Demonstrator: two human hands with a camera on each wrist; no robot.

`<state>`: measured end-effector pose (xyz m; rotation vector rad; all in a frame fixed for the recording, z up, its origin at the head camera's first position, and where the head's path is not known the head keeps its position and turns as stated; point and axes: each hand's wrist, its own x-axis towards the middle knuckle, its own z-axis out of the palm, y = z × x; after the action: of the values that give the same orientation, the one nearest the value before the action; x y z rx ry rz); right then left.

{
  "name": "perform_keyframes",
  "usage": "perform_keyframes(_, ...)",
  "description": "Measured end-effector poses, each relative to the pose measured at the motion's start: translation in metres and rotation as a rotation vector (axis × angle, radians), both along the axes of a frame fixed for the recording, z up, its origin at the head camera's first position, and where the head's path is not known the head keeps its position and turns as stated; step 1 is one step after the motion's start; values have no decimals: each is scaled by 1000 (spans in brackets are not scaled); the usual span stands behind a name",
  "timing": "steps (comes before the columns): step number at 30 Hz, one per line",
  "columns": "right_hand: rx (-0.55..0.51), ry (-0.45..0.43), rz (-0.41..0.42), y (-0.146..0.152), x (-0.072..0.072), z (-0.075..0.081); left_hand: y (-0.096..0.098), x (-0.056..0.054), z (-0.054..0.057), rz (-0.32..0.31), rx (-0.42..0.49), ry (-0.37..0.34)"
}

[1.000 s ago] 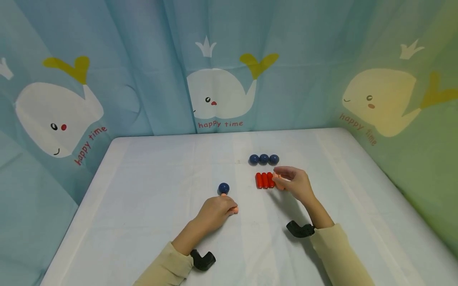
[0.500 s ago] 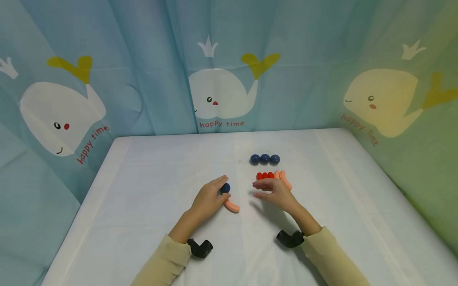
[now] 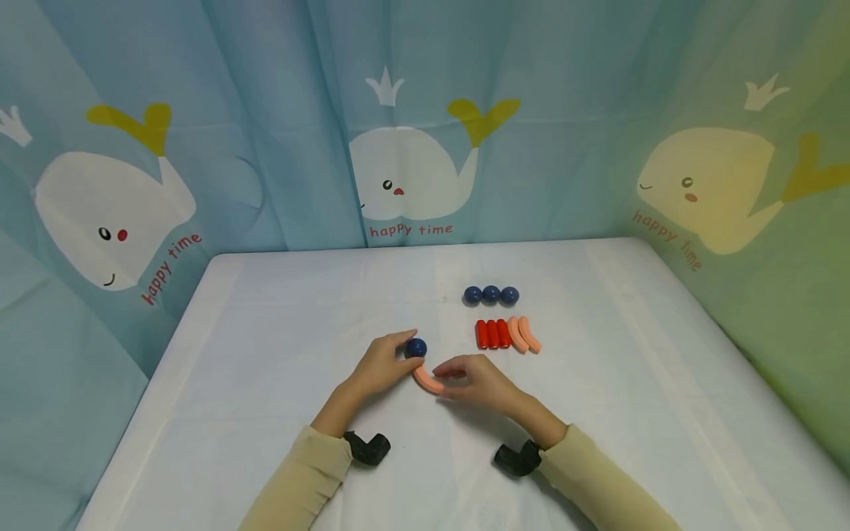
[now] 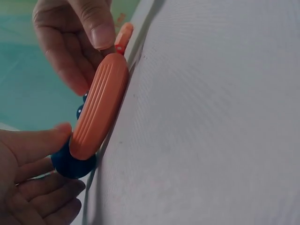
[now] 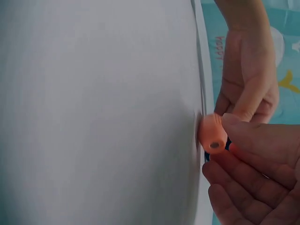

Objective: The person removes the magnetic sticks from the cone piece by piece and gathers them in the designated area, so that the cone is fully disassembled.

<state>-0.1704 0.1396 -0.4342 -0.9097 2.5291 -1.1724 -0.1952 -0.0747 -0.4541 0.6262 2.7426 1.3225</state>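
Note:
A dark blue ball [image 3: 415, 348] lies left of the table's middle, and my left hand [image 3: 380, 363] holds it between thumb and fingers. Against the ball's near side sits one end of an orange curved, ribbed piece [image 3: 427, 380]. My right hand [image 3: 479, 380] pinches the other end of that piece. In the left wrist view, the orange piece [image 4: 99, 108] partly covers the blue ball [image 4: 72, 161], beside the left thumb. A dark hole shows in the end of the orange piece [image 5: 213, 136] in the right wrist view, with the right thumb against it.
Three blue balls [image 3: 491, 295] form a row farther back on the white table [image 3: 299, 310]. Nearer stand three red cylinders [image 3: 493, 334], side by side with two orange curved pieces [image 3: 524, 335]. A light blue curtain [image 3: 279, 147] with whales hangs behind.
My left hand has gone from the orange curved piece to the blue ball. My right hand has left the two orange pieces at the right and come left and nearer to the single one.

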Motion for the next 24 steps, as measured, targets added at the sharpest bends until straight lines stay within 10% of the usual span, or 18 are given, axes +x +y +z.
perform_keyframes(24, 84, 133, -44, -22, 2, -1, 1, -3, 2, -48, 27, 84)
